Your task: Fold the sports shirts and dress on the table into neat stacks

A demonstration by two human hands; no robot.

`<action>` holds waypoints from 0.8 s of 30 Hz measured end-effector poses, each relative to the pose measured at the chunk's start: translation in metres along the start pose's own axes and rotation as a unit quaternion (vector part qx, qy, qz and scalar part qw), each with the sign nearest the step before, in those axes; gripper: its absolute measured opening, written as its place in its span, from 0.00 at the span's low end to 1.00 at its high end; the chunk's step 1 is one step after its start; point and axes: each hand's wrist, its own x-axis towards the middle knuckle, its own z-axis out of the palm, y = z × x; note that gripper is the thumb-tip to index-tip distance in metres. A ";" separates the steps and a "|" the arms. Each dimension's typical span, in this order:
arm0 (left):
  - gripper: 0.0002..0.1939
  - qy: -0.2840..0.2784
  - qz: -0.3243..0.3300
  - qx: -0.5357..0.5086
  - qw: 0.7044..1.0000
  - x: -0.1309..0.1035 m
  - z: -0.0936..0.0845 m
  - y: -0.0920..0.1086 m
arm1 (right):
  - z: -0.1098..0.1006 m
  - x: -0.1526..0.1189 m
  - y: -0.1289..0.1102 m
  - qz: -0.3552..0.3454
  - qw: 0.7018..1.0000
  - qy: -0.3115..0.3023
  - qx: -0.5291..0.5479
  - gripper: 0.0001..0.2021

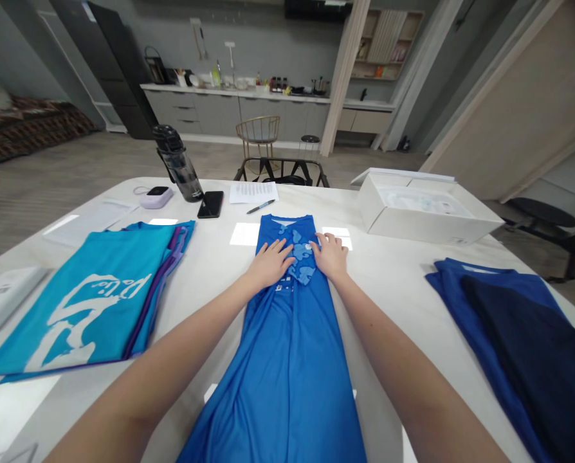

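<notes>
A long blue garment (pixel 292 347) lies lengthwise down the middle of the white table, its neckline at the far end and its lower part running out of view at the near edge. Near the top, a lighter blue patterned piece of cloth shows on it. My left hand (pixel 269 262) rests on the left side of this upper part, fingers spread. Along the right edge lies my right hand (pixel 331 256), its fingers slightly curled and apart, touching the cloth. Neither hand grips anything visible.
Folded teal shirts (pixel 99 302) lie at the left, dark blue clothes (pixel 523 328) at the right. Farther back are a bottle (pixel 180 168), a phone (pixel 211 204), a pen (pixel 261 206), paper (pixel 253 191) and an open white box (pixel 413 222). A white device (pixel 8 296) is far left.
</notes>
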 end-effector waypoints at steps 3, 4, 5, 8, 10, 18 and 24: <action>0.32 -0.003 -0.027 0.027 0.999 -0.015 0.007 0.001 | -0.001 0.002 0.003 0.014 0.999 0.008 0.031 0.24; 0.32 0.002 -0.029 0.033 0.999 -0.017 0.009 0.001 | -0.001 0.003 0.004 0.021 0.999 0.011 0.048 0.23; 0.32 0.007 -0.031 0.038 0.999 -0.018 0.010 0.001 | -0.002 0.002 0.005 0.028 0.997 0.013 0.067 0.23; 0.32 0.009 -0.036 0.042 0.998 -0.017 0.012 0.001 | -0.009 -0.004 0.004 0.030 0.993 0.019 0.113 0.22; 0.32 0.008 -0.034 0.040 0.999 -0.016 0.012 0.001 | -0.015 -0.017 -0.001 -0.012 0.992 0.021 0.124 0.22; 0.29 0.016 -0.022 0.027 0.999 -0.017 0.012 0.000 | -0.034 -0.109 -0.043 -0.159 0.980 -0.106 0.062 0.25; 0.22 0.072 -0.006 0.008 0.997 -0.024 -0.003 0.010 | -0.039 -0.136 -0.050 -0.119 0.984 -0.127 0.022 0.29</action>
